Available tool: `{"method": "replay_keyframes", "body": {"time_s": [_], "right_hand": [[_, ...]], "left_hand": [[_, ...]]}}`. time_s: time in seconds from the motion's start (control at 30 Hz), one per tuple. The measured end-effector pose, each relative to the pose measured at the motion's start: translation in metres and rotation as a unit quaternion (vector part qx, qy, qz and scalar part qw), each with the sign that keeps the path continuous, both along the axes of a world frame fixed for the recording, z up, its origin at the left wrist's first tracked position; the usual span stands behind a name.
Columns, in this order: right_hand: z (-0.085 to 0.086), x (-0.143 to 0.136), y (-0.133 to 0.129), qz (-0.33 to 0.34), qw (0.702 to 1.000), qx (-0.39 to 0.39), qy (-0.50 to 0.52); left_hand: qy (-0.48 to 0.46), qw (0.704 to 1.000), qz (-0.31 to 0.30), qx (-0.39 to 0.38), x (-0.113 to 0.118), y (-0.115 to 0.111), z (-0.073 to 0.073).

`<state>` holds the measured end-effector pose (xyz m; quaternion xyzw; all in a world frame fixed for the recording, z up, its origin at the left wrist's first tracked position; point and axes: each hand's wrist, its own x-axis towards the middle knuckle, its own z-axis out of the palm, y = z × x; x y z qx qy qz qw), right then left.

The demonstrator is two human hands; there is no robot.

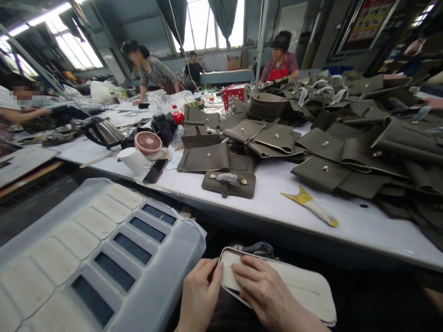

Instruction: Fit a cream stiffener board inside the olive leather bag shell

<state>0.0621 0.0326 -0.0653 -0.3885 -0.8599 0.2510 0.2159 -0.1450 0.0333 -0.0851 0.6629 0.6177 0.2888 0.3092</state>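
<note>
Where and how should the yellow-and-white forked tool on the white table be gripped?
By the narrow whitish handle of the yellow-and-white forked tool, probably, with the right hand coming from the near side: the handle slants toward the front of the white table, fork pointing away.

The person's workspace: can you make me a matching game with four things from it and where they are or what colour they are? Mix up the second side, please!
Things:
1. Pale panel
2. Small fan
3. Phone
4. Kettle

Places and colours:
A. Dark, lying flat on the white table
B. Shiny silver
C. Touched by the left hand and the right hand
D. Pink and round

Right pairs: 1-C, 2-D, 3-A, 4-B
</note>
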Motion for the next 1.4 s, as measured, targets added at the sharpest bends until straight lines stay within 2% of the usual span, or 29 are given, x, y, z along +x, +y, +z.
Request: {"method": "replay_keyframes", "body": {"time_s": [0.07, 0.17, 0.27, 0.37, 0.43, 0.5, 0.57, 0.63, 0.67, 0.73, 0.83, 0.93, 1.03, 1.1, 1.23, 1.4], "right_hand": [[-0.001, 0.001, 0.000, -0.002, 1.000, 0.000, 0.002], [-0.005, 0.002, 0.001, 0.001, 1.000, -0.002, 0.000], [-0.007, 0.001, 0.002, 0.001, 1.000, -0.003, 0.001], [-0.006, 0.000, 0.005, -0.002, 1.000, -0.008, 0.010], [-0.005, -0.001, 0.007, -0.004, 1.000, -0.010, 0.021], [-0.004, -0.002, 0.007, -0.007, 0.999, -0.013, 0.031], [-0.004, -0.003, 0.007, -0.009, 0.999, -0.017, 0.036], [-0.005, -0.002, 0.006, -0.012, 0.999, -0.021, 0.036], [-0.005, -0.002, 0.005, -0.013, 0.999, -0.022, 0.035], [-0.005, -0.001, 0.004, -0.013, 0.999, -0.024, 0.034], [-0.003, -0.001, 0.004, -0.011, 0.999, -0.024, 0.029], [-0.003, -0.001, 0.003, -0.011, 0.999, -0.023, 0.024], [-0.005, -0.002, 0.002, -0.013, 0.999, -0.018, 0.024], [-0.005, -0.002, 0.002, -0.012, 0.999, -0.017, 0.025], [-0.005, -0.001, 0.003, -0.008, 0.999, -0.015, 0.026], [-0.002, -0.002, 0.004, -0.007, 0.999, -0.029, 0.024]], "left_hand": [[0.065, 0.996, -0.014, 0.059, 0.002, 0.004, 0.002], [0.142, 0.984, -0.037, 0.100, 0.004, 0.009, -0.004], [0.192, 0.974, -0.053, 0.105, 0.006, 0.012, -0.007], [0.208, 0.973, -0.051, 0.084, 0.007, 0.016, -0.002], [0.183, 0.981, -0.043, 0.057, 0.007, 0.018, 0.002], [0.119, 0.992, -0.032, 0.024, 0.005, 0.020, 0.006], [0.024, 0.999, -0.014, -0.026, 0.001, 0.021, 0.006], [-0.102, 0.990, 0.014, -0.095, -0.003, 0.020, 0.000], [-0.173, 0.976, 0.030, -0.128, -0.004, 0.019, -0.005], [-0.317, 0.929, 0.063, -0.178, -0.004, 0.015, -0.018], [-0.492, 0.833, 0.108, -0.228, 0.003, 0.009, -0.038], [-0.601, 0.733, 0.121, -0.295, 0.011, 0.004, -0.052], [-0.644, 0.663, 0.113, -0.363, 0.014, 0.004, -0.060], [-0.657, 0.645, 0.098, -0.379, 0.014, 0.005, -0.063], [-0.666, 0.626, 0.067, -0.400, 0.011, 0.010, -0.061], [-0.646, 0.635, 0.050, -0.422, 0.005, 0.015, -0.049]]}}
